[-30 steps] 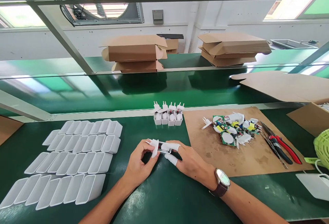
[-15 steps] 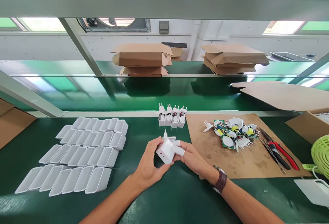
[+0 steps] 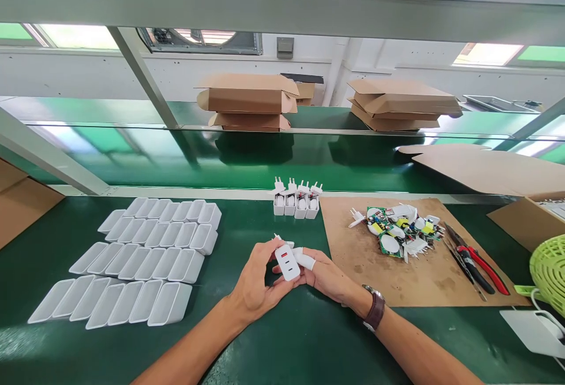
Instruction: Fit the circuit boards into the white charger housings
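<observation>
A white charger (image 3: 287, 263) is held between both hands above the green table, its face with several port slots, one of them red, turned toward me. My left hand (image 3: 256, 279) grips its left side and lower edge. From the right, my right hand (image 3: 324, 272) closes on it, with white covers on some fingertips. Part of a white plug piece shows behind the charger's top; the fingers hide the rest. Beyond the hands stands a row of several white charger housings (image 3: 295, 205) with plug pieces resting on top.
Rows of white open casings (image 3: 145, 261) lie at left. A brown cardboard sheet (image 3: 353, 273) at right bears a pile of circuit boards (image 3: 399, 229), tweezers and red-handled pliers (image 3: 488, 270). A green fan (image 3: 549, 270) is at far right. Cardboard boxes (image 3: 247, 99) sit on the shelf behind.
Both hands have tilted the charger, so its port face now points more toward me and the plug piece behind shows less. The camera view has shifted slightly.
</observation>
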Action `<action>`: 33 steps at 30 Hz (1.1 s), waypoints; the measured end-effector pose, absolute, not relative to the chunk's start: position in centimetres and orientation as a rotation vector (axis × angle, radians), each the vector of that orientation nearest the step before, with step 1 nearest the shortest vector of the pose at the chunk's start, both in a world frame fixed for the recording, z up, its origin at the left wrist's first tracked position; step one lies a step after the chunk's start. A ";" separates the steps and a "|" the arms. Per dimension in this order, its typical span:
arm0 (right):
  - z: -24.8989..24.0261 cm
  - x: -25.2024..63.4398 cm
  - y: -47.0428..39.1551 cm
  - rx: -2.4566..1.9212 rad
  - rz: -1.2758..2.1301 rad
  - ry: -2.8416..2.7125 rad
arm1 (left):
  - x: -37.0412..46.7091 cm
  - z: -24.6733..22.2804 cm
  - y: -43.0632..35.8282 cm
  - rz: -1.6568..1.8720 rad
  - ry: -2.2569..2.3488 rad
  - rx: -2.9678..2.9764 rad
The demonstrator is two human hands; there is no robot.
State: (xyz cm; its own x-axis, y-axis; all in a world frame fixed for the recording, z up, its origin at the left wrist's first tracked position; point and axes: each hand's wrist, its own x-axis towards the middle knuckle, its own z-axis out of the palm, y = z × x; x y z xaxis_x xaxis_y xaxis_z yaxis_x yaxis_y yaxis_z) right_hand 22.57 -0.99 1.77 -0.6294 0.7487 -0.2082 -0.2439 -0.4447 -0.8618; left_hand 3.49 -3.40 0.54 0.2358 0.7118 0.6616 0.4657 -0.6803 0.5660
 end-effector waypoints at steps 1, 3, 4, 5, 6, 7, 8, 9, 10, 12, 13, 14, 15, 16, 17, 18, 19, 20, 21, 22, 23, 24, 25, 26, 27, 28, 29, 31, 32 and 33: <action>1.8 22.6 -1.0 -0.796 2.085 -1.143 | 3.5 0.6 -3.4 1.424 1.100 2.268; 2.1 22.6 -1.0 -0.844 1.981 -1.242 | 3.4 0.7 -3.2 1.447 1.118 2.295; 2.2 22.7 -1.1 -0.867 1.895 -1.302 | 3.2 0.6 -3.2 1.464 1.152 2.319; 2.4 22.7 -1.2 -0.874 1.806 -1.350 | 3.1 0.5 -3.1 1.478 1.205 2.344; 2.5 22.8 -1.2 -0.866 1.728 -1.379 | 2.9 0.4 -3.1 1.480 1.275 2.362; 2.6 23.0 -1.3 -0.847 1.670 -1.383 | 2.6 0.2 -3.0 1.464 1.350 2.363; 2.6 23.1 -1.2 -0.831 1.624 -1.364 | 2.4 0.0 -2.8 1.441 1.420 2.337; 2.4 23.3 -1.1 -0.833 1.574 -1.335 | 2.1 -0.1 -2.6 1.414 1.490 2.274; 2.2 23.6 -0.8 -0.867 1.499 -1.311 | 1.9 -0.2 -2.3 1.394 1.559 2.172; 1.3 24.3 0.1 -1.028 1.262 -1.285 | 1.6 -0.4 -1.2 1.368 1.683 1.898; 0.8 24.6 0.7 -1.128 1.135 -1.283 | 1.5 -0.4 -0.5 1.359 1.726 1.748; 0.3 25.0 1.5 -1.218 1.029 -1.287 | 1.5 -0.4 0.4 1.348 1.751 1.611; -0.2 25.3 2.3 -1.288 0.954 -1.295 | 1.6 -0.5 1.5 1.337 1.757 1.504; -0.5 25.6 3.2 -1.333 0.911 -1.305 | 1.7 -0.5 2.6 1.332 1.748 1.430; -0.8 25.8 4.0 -1.355 0.897 -1.318 | 1.8 -0.7 3.7 1.331 1.736 1.382; -0.9 25.8 4.8 -1.359 0.898 -1.333 | 2.1 -0.8 4.8 1.333 1.724 1.354; -0.9 25.8 5.6 -1.353 0.904 -1.349 | 2.3 -1.0 5.7 1.337 1.712 1.342; -0.9 25.7 6.3 -1.348 0.908 -1.368 | 2.6 -1.3 6.6 1.344 1.696 1.338; -0.8 25.5 6.9 -1.341 0.912 -1.389 | 3.0 -1.5 7.3 1.350 1.675 1.334; -0.6 25.3 7.5 -1.333 0.915 -1.408 | 3.3 -1.8 7.9 1.359 1.655 1.333; -0.5 25.1 8.0 -1.328 0.912 -1.425 | 3.7 -2.0 8.4 1.371 1.637 1.334; -0.3 24.9 8.5 -1.326 0.902 -1.436 | 4.1 -2.1 8.9 1.387 1.624 1.335; -0.1 24.7 9.1 -1.329 0.885 -1.440 | 4.5 -2.2 9.5 1.405 1.616 1.335; 0.0 24.5 9.8 -1.337 0.864 -1.439 | 4.8 -2.1 10.1 1.425 1.612 1.332; 0.2 24.4 10.6 -1.348 0.840 -1.434 | 5.1 -2.0 10.8 1.447 1.613 1.328; 0.4 24.3 11.5 -1.357 0.815 -1.431 | 5.4 -1.7 11.7 1.469 1.614 1.324; 0.7 24.1 12.4 -1.365 0.792 -1.432 | 5.7 -1.4 12.6 1.491 1.615 1.322; 1.3 23.8 14.5 -1.373 0.748 -1.449 | 6.0 -0.7 14.6 1.529 1.625 1.321; 1.6 23.7 15.6 -1.376 0.726 -1.466 | 6.1 -0.5 15.6 1.543 1.635 1.321; 1.9 23.5 16.5 -1.380 0.705 -1.487 | 6.1 -0.3 16.6 1.551 1.649 1.319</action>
State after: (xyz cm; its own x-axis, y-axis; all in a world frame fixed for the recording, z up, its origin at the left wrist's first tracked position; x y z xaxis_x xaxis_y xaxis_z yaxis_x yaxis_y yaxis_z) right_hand 23.46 16.51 1.88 0.0931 0.9626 0.2543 0.4124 0.1952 -0.8899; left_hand 6.12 16.59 -0.27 -0.3935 0.8866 0.2429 0.2967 -0.1276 0.9464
